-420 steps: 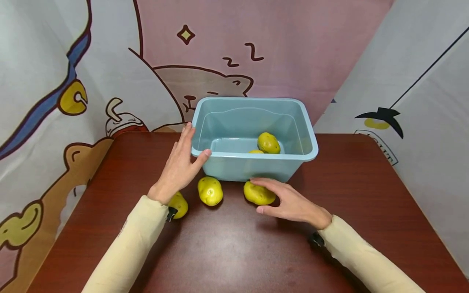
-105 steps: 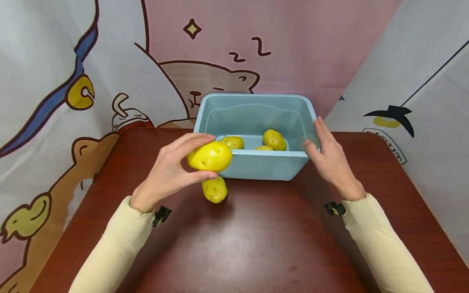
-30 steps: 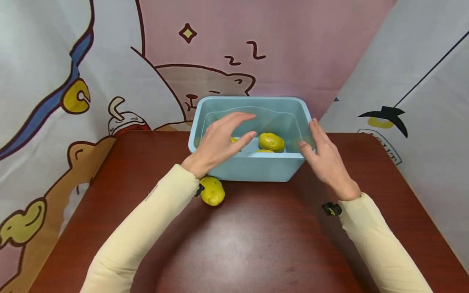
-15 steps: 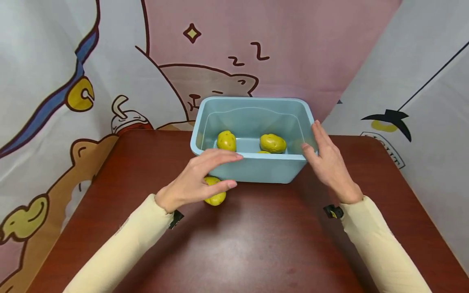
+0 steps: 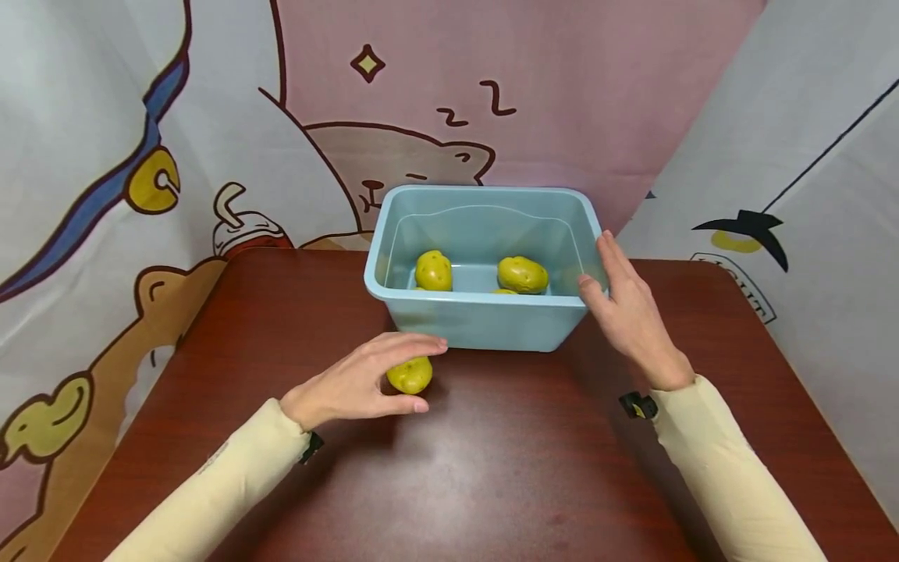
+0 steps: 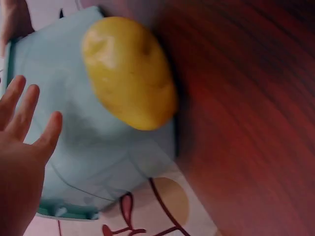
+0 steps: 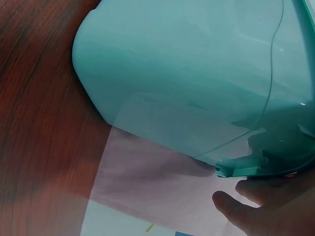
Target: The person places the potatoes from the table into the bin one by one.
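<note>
A yellow potato (image 5: 410, 377) lies on the table just in front of the light blue plastic bin (image 5: 492, 324). My left hand (image 5: 358, 378) is beside it, fingers above and thumb in front, spread apart. In the left wrist view the potato (image 6: 130, 73) shows whole, with a gap to the fingertips (image 6: 54, 123). At the bin's right side my right hand (image 5: 635, 324) rests against the rim, its fingers straight along the outside and the thumb at the front corner. Inside the bin sit a potato on the left (image 5: 434, 271) and another on the right (image 5: 523, 275); others are mostly hidden by the front wall.
The brown wooden table (image 5: 449, 468) carries the bin near its back edge. Behind it hangs a printed cloth (image 5: 576, 94) with cartoon animals. Small black devices (image 5: 639, 405) are strapped at both wrists.
Over the last seconds my left hand has carried a potato into the bin, let it go, and come back down to the potato on the table. My right hand has stayed at the bin's rim.
</note>
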Tool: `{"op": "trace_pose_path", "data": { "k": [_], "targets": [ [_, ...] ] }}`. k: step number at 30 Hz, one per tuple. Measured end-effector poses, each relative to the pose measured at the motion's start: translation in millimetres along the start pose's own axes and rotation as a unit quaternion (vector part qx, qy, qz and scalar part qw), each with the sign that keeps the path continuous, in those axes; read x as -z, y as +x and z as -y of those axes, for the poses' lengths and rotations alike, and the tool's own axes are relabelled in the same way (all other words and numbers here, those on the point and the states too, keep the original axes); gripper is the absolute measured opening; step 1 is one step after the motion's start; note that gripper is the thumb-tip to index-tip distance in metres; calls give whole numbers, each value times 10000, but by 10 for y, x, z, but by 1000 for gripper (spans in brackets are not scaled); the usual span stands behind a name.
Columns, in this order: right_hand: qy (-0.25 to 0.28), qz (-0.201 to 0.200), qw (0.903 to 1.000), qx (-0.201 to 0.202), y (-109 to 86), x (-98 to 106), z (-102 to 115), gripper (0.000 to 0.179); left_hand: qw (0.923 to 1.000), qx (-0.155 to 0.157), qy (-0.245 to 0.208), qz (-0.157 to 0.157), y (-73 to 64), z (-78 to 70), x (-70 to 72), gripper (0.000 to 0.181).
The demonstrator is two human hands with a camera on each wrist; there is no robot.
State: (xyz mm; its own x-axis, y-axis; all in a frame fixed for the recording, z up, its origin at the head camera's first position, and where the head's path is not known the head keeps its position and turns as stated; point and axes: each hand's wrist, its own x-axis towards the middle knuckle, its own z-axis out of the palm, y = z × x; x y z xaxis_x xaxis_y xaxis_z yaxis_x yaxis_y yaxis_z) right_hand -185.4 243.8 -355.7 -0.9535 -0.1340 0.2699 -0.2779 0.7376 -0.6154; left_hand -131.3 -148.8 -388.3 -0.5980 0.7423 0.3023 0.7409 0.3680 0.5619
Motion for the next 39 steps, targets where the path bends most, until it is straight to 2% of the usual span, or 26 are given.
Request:
{"op": "trace_pose_path", "data": {
  "k": [5, 9, 18, 26, 33, 39],
  "targets": [
    [8, -22, 10000, -4, 2, 4, 1, 73, 9977, 434, 154, 499, -47, 149, -48, 74],
    [3, 29, 10000, -56, -14, 1, -2, 73, 9955, 575, 335, 679, -88, 254, -85, 73],
    [9, -50, 10000, 0, -16, -8, -6, 72, 9928, 933, 418, 627, -189, 373, -68, 68],
    [-7, -18, 10000, -36, -10, -7, 9, 72, 9935, 1009, 276, 445, -267, 411, -50, 61],
    [11, -27, 10000, -14, -12, -4, -1, 72, 9941, 1021, 11, 363, -302, 435, -52, 60],
    [27, -34, 10000, 26, -15, -3, -1, 72, 9899, 1297, -329, 462, -326, 481, -73, 65]
  ]
}}
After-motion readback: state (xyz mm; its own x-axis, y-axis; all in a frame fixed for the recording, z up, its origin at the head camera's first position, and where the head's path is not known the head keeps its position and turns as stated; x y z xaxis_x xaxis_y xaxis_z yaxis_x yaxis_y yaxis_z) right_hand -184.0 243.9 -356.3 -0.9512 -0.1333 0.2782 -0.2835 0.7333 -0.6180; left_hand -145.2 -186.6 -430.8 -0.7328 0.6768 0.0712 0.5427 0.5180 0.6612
